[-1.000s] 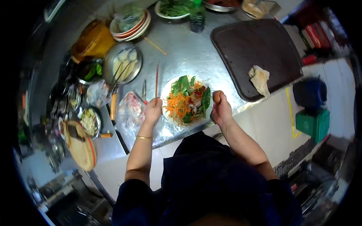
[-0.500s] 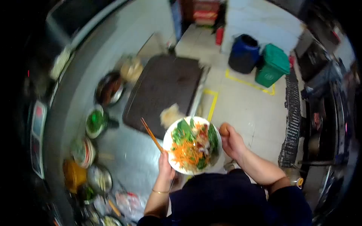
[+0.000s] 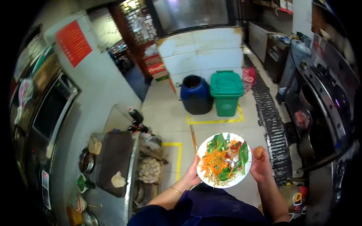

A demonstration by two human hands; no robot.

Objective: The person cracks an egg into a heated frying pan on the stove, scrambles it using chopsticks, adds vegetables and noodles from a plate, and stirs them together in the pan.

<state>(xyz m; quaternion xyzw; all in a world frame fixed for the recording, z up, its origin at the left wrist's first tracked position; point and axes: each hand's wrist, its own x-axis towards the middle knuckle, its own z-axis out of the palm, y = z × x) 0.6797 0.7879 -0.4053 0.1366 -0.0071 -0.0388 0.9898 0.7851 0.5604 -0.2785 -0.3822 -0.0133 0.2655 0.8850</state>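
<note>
A white plate (image 3: 244, 176) heaped with shredded carrot, green leaves and sprouts is held in the air in front of the body. At its left edge my left hand (image 3: 194, 171) is closed on the rim, with wooden chopsticks (image 3: 193, 136) sticking up from the same hand. My right hand (image 3: 261, 165) grips the right side of the plate and also has a brown egg (image 3: 258, 152) between its fingers. The undersides of both hands' grips are partly hidden.
At lower left is a metal counter (image 3: 113, 207) with a dark tray (image 3: 114, 158), bowls and a cloth-like piece. Ahead stand a blue barrel (image 3: 196, 96) and a green bin (image 3: 227, 90). A black floor grate (image 3: 269, 124) runs before the stove (image 3: 320, 124) at right.
The plate has risen off the counter with both hands, and the view has swung right over the floor. The counter now lies at lower left. Chopsticks and egg are still held.
</note>
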